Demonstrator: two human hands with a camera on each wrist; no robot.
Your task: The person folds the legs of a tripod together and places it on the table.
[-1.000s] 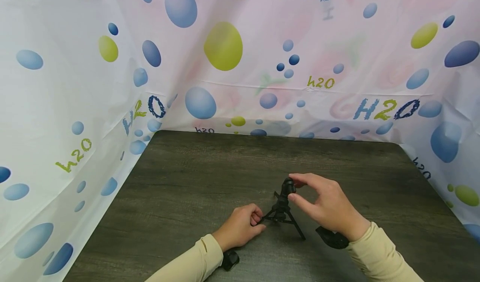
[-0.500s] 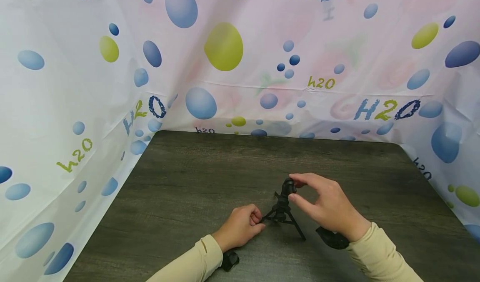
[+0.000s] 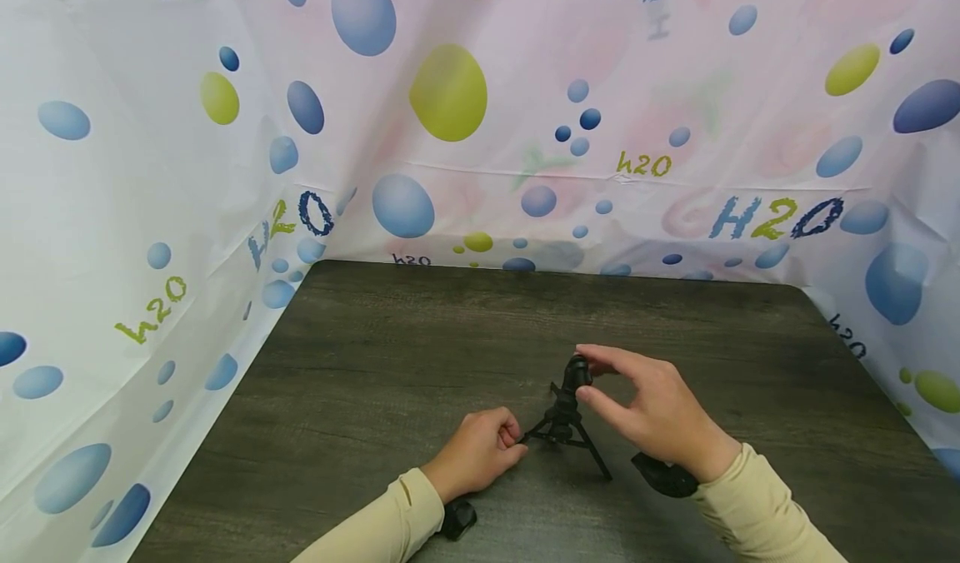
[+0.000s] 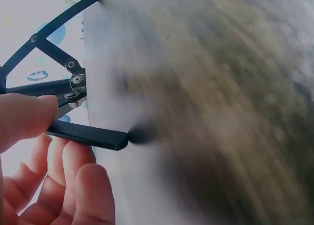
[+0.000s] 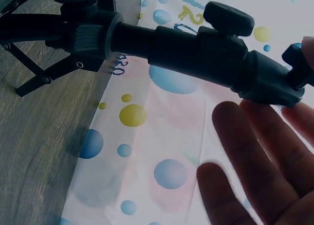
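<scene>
**A small black tripod stands between two hands**

A small black tripod point(image 3: 562, 411) stands upright on a dark wood-grain table point(image 3: 375, 346), legs spread, between a person's two hands. The right wrist view shows its column point(image 5: 184, 53) rising to a tilting head point(image 5: 267, 77), with a round-edged knob point(image 5: 229, 19) just below that head.

The left hand point(image 3: 477, 453) is low on the tripod's left side. Its thumb lies over one leg point(image 4: 91, 135) and its fingers curl beneath, pinching that leg; the foot end sticks out past the fingertips.

The right hand point(image 3: 663, 405) is higher, on the tripod's right side, arched in a loose half-open curve. Thumb and fingertips hold the tripod's head from either side, while the palm stays clear of the column.

Farther out from the tripod, each wrist wears a dark device: the left device point(image 3: 457, 519) under the cuff, the right device point(image 3: 666, 475) below the heel of the hand. Pale yellow sleeves point(image 3: 761, 505) cover both forearms, nearer the viewer than the tripod.

Behind the tripod and to both sides of it, past the table edges, hangs a white curtain point(image 3: 510, 55) printed with blue and green bubbles and the lettering "H2O".
</scene>
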